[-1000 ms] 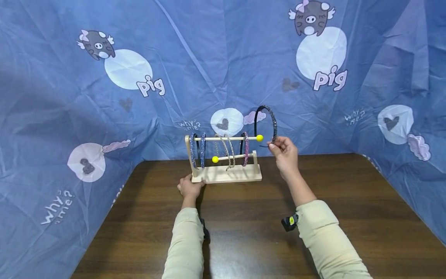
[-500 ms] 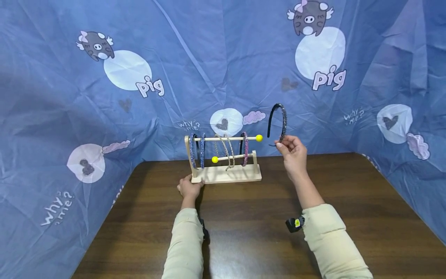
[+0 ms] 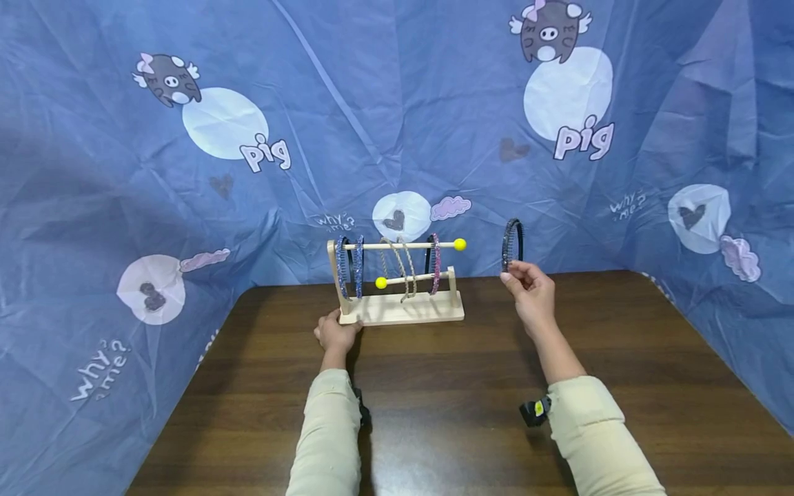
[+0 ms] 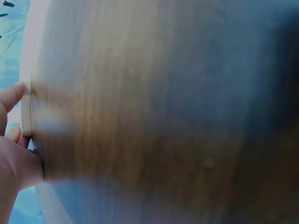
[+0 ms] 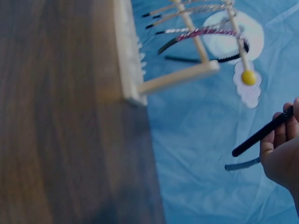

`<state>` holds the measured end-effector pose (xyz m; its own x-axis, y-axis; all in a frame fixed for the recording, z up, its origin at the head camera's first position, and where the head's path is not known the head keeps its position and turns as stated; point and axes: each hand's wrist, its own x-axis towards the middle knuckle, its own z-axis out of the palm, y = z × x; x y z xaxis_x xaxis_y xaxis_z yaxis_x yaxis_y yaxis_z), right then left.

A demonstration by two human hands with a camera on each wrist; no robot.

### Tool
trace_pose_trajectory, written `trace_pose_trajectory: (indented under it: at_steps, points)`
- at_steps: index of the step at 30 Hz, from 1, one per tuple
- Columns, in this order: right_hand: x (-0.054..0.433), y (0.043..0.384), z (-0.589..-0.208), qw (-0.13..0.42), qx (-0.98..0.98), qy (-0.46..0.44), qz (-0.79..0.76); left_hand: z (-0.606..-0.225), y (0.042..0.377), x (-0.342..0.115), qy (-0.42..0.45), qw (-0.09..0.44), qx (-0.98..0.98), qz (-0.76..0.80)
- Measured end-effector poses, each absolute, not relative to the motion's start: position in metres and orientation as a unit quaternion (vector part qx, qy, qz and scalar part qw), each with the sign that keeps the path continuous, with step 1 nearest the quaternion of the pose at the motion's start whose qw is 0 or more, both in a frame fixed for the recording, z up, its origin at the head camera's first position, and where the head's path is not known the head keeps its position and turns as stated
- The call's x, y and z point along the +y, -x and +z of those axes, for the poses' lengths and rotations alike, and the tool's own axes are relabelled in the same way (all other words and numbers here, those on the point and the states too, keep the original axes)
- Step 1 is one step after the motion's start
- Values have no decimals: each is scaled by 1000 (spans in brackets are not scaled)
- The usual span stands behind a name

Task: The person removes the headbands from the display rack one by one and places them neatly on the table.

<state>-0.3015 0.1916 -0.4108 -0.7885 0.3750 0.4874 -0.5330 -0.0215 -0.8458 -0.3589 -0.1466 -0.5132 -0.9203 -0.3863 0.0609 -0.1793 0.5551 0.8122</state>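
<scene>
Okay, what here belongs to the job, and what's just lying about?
Job:
dark headband in right hand
wooden stand held by left hand
blue headbands, pink headband, braided headbands on it

Surroundings:
table
patterned cloth
wrist cameras

"What colour is the held headband [image 5: 263, 132]?"

"Black, with grey sparkles."

"And the rack [image 3: 403, 313]?"

"Pale wood, with 2 yellow balls [image 3: 460, 244]. It has 2 sparkly blue bands [image 3: 358, 269], 2 twisty tan bands [image 3: 410, 265] and 1 sparkly pink band [image 3: 437, 258]."

"The table [image 3: 434, 399]?"

"Streaky brown."

"The cloth [image 3: 428, 103]?"

"Blue, with grey pigs [image 3: 169, 76], white circles [image 3: 225, 124] and pink clouds [image 3: 451, 208]."
</scene>
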Motion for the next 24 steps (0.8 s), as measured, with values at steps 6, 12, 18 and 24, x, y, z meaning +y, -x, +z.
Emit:
trace_pose_trajectory:
  at_steps: [6, 12, 18, 24]
  points:
    - [200, 291, -420, 301, -669, -33, 679, -513, 358, -147, -156, 115, -877, -440]
    - [220, 305, -454, 254, -724, -3, 641, -512, 359, -146, -160, 123, -877, -436]
    - [234, 318, -482, 209, -783, 9, 586, -509, 357, -144, -169, 120, -873, -441]
    - [239, 328, -496, 176, -833, -6, 524, -508, 359, -145, -176, 124, -869, -446]
